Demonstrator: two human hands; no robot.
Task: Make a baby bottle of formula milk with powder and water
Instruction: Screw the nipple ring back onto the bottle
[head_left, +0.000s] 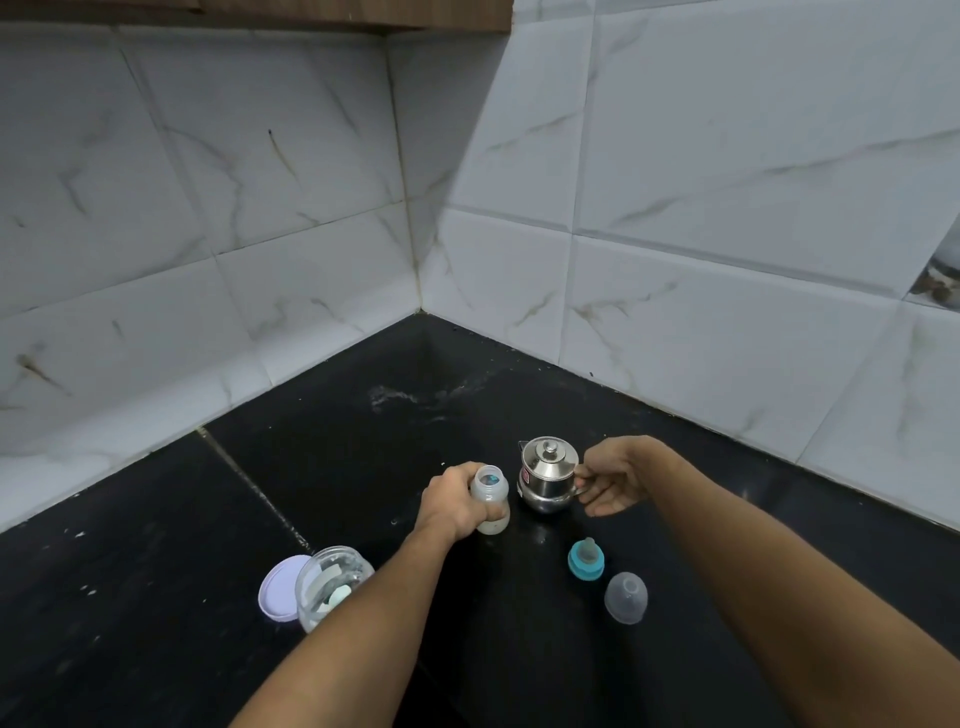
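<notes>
A clear baby bottle (490, 488) stands upright and uncapped on the black counter (363, 467), with pale contents at its bottom. My left hand (451, 501) is wrapped around its left side. Just to its right sits a small steel kettle (548, 475) with its lid on. My right hand (610, 480) grips the kettle's handle. Nearer to me lie the teal nipple ring (586, 559) and the clear dome cap (626, 597). At the front left, a clear powder jar (330, 584) lies tilted, partly behind my left forearm, with its lilac lid (280, 587) beside it.
White marble-look tiled walls (675, 260) meet in a corner behind the counter. A whitish smear (415, 397) marks the counter near that corner. A wooden cabinet edge (311, 13) runs along the top.
</notes>
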